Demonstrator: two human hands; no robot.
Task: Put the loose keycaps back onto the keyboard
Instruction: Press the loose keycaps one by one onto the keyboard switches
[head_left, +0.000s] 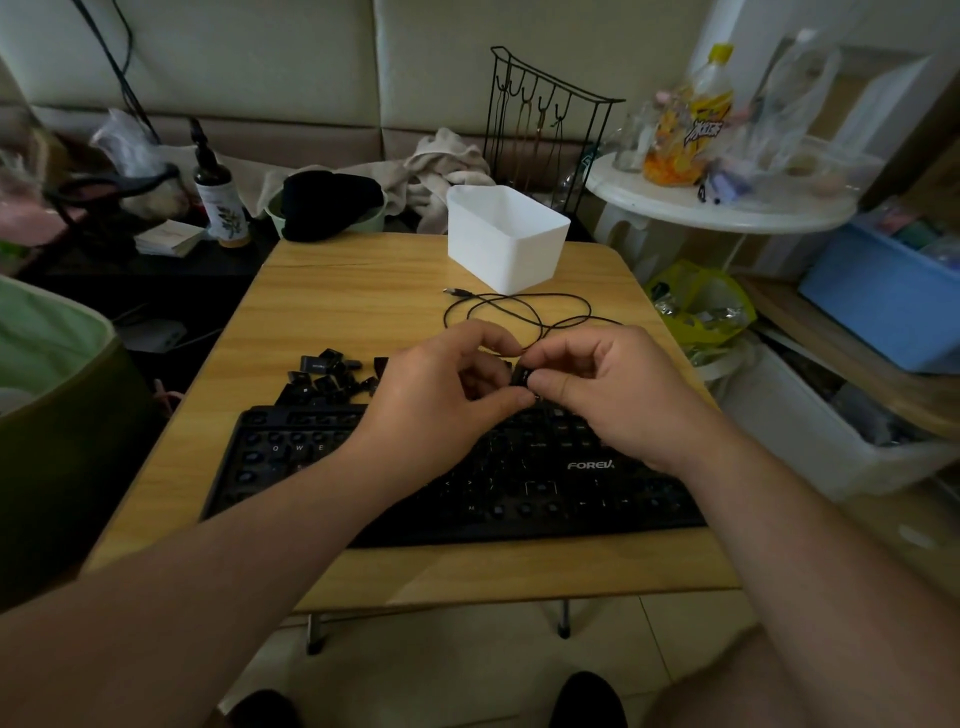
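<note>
You pinched one small black keycap (523, 375) between the fingertips of your left hand (447, 395) and right hand (608, 389), just above the black keyboard (519, 483), while more loose keycaps (330, 376) lay piled on the table (337, 291) behind it.

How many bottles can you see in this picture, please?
2. A dark pump bottle stands on the low surface behind the table's far left corner; a yellow-capped bottle stands on the white round table at right. Clutter may hide others.
</note>
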